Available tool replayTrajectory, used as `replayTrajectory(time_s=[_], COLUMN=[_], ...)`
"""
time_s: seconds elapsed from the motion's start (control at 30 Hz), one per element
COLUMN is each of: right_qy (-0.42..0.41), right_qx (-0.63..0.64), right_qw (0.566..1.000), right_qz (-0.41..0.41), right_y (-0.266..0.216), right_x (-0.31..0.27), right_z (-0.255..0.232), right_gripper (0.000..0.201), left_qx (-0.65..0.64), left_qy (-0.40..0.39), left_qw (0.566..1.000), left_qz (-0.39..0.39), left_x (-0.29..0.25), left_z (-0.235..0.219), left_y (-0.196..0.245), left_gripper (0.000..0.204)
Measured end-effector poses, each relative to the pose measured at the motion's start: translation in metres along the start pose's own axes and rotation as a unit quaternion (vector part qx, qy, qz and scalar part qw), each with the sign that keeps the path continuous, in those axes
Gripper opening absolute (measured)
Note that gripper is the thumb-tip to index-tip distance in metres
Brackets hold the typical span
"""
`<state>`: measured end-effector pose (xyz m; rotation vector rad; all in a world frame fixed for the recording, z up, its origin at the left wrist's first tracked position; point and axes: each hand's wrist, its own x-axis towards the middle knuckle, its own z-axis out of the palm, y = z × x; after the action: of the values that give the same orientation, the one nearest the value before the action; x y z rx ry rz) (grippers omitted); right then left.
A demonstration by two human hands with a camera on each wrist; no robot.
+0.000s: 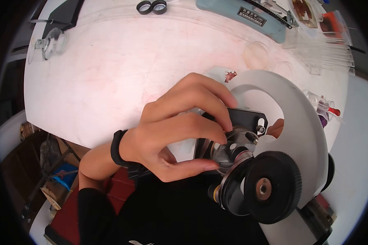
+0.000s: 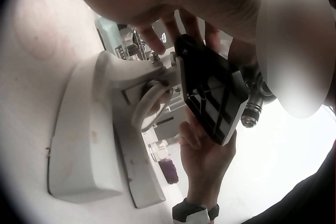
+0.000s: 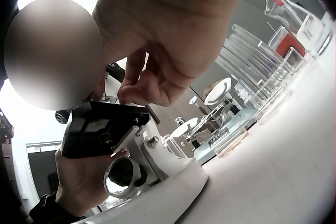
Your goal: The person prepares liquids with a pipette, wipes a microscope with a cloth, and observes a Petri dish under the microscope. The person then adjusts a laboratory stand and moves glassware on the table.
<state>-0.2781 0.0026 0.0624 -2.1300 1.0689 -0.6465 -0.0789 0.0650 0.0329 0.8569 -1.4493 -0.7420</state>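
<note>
A white-bodied microscope [image 1: 298, 102] stands at the person's front right, with a black stage [image 1: 247, 116] and a large black focus knob [image 1: 274, 188]. My left hand [image 1: 180, 122] reaches over the stage from the left. Its thumb and index finger pinch the edge of a clear round glass dish [image 1: 221, 157], close by the objective lenses. Mostly behind the microscope arm in the head view, my right hand [image 3: 163, 71] is beside the stage's other side with its fingers bent; I cannot tell what its fingertips hold. Below the stage sits a round mirror [image 3: 122, 176].
A blue balance [image 1: 245, 16] stands at the back, with a test tube rack [image 1: 323, 53] to its right. Clear round dishes [image 1: 257, 55] lie beyond the microscope. Glassware [image 1: 53, 43] lies at the far left, and two black-rimmed round pieces [image 1: 151, 7] at the back.
</note>
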Motion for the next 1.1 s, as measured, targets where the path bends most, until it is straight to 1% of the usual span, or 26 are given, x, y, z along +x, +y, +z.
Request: replayTrajectory(time_s=[0.03,0.07,0.1,0.13,0.17,0.2,0.23,0.27,0.3,0.33,0.37,0.4,0.43,0.47,0.5,0.53,0.57,0.63,0.67,0.7,0.73,1.1], right_qy=[0.001,0.001,-0.001,-0.005,-0.009,-0.014,-0.016,-0.106,-0.187,-0.255,-0.254,-0.277,-0.296,-0.296,-0.249,-0.195,-0.196,-0.183,-0.183,-0.248,-0.3,-0.261], right_qx=[-0.109,-0.216,-0.319,-0.417,-0.51,-0.596,-0.592,-0.429,-0.238,-0.031,-0.026,-0.063,-0.1,-0.096,-0.01,0.075,0.076,0.094,0.095,0.153,0.206,0.224], right_qw=[0.993,0.971,0.934,0.884,0.821,0.745,0.747,0.878,0.951,0.963,0.964,0.958,0.938,0.938,0.93,0.899,0.898,0.937,0.937,0.953,0.923,0.933], right_qz=[0.054,0.107,0.16,0.21,0.257,0.299,0.301,0.186,0.057,-0.077,-0.077,0.038,0.151,0.152,0.272,0.385,0.387,0.282,0.283,0.08,-0.127,-0.104], right_y=[-0.003,-0.006,-0.009,-0.013,-0.015,-0.018,-0.014,-0.005,0.004,0.005,-0.002,-0.009,-0.012,-0.012,-0.01,-0.008,-0.006,0.004,0.021,0.048,0.062,0.072], right_x=[-0.003,-0.006,-0.01,-0.013,-0.015,-0.017,-0.013,-0.003,0.007,0.013,0.016,0.017,0.017,0.016,0.014,0.013,0.011,0.008,0.015,0.028,0.034,0.018], right_z=[0.01,0.02,0.03,0.038,0.044,0.048,0.033,-0.003,-0.039,-0.058,-0.059,-0.058,-0.057,-0.056,-0.055,-0.055,-0.054,-0.053,-0.055,-0.056,-0.056,-0.046], right_gripper=[0.019,0.021,0.023,0.026,0.028,0.031,0.031,0.028,0.028,0.033,0.033,0.029,0.027,0.027,0.022,0.018,0.018,0.013,0.013,0.015,0.018,0.018], left_qx=[0.0,0.0,0.004,-0.001,-0.005,-0.003,-0.002,-0.002,0.0,-0.001,-0.002,0.001,0.002,0.002,0.003,0.003,0.002,0.002,0.004,0.004,0.005,0.005], left_qy=[0.0,-0.001,-0.006,0.0,0.005,0.001,0.0,-0.001,-0.004,0.0,0.003,0.001,0.004,0.006,0.005,0.004,0.004,0.003,0.003,0.003,0.003,0.008], left_qw=[1.0,1.0,1.0,1.0,1.0,1.0,1.0,1.0,1.0,1.0,1.0,1.0,1.0,1.0,1.0,1.0,0.999,0.999,0.999,0.999,0.999,0.999], left_qz=[0.002,0.004,-0.001,0.004,0.01,0.006,0.009,0.012,0.01,0.012,0.014,0.011,0.019,0.028,0.024,0.029,0.033,0.033,0.035,0.033,0.036,0.034], left_x=[0.0,0.0,0.0,0.0,0.0,0.0,0.0,0.0,0.0,0.0,-0.001,-0.001,-0.001,0.0,0.0,0.0,0.0,0.0,0.0,0.0,0.0,-0.001], left_z=[0.0,0.0,0.0,0.001,0.001,0.001,0.0,0.0,0.001,0.001,0.001,0.002,0.002,0.002,0.001,0.001,0.001,0.001,0.001,0.001,0.001,0.002], left_y=[0.0,0.0,-0.001,-0.001,-0.001,-0.002,-0.002,-0.002,-0.002,-0.002,-0.002,-0.002,-0.003,-0.004,-0.004,-0.004,-0.005,-0.005,-0.005,-0.005,-0.005,-0.006], left_gripper=[0.028,0.028,0.028,0.028,0.028,0.028,0.028,0.028,0.028,0.028,0.028,0.028,0.028,0.027,0.027,0.027,0.027,0.027,0.028,0.028,0.028,0.027])
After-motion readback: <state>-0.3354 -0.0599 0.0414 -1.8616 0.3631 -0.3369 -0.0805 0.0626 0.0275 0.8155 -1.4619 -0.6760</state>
